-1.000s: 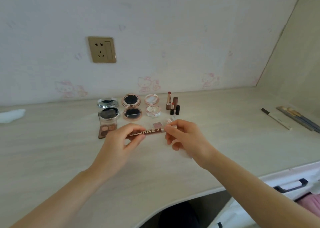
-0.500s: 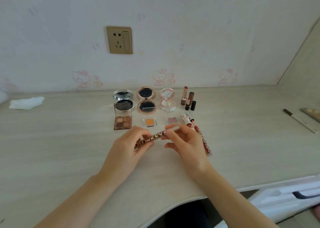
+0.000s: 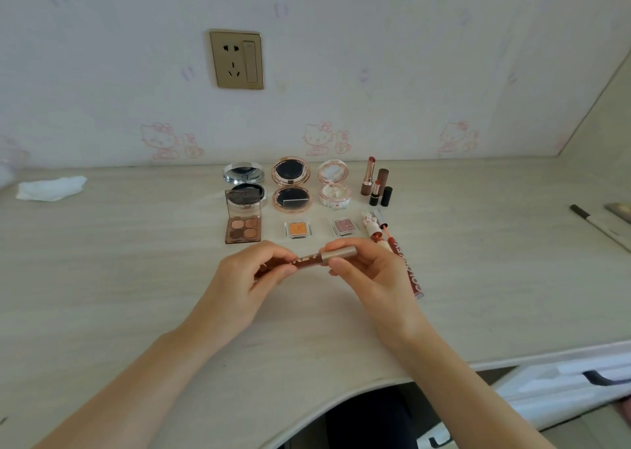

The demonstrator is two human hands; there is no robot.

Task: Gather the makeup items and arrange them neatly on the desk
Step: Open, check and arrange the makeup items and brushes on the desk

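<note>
pale wood-grain desk [image 3: 102,295] has compacts and palettes lined up by the wall | left hand [image 3: 239,284] pinches the tube body, right hand [image 3: 372,271] pinches its cap | slim brown lip-gloss tube with champagne cap [image 3: 319,258] has tipped level since a second ago, so probably capped and ready to join the row

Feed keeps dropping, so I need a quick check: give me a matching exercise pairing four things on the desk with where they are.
Things:
1. lip tube
2. tissue
3. quad palette
4. pencil

Places:
A. far left of desk
B. far right of desk
C. held in both hands
D. left end of the front row

Pairs: 1-C, 2-A, 3-D, 4-B
</note>
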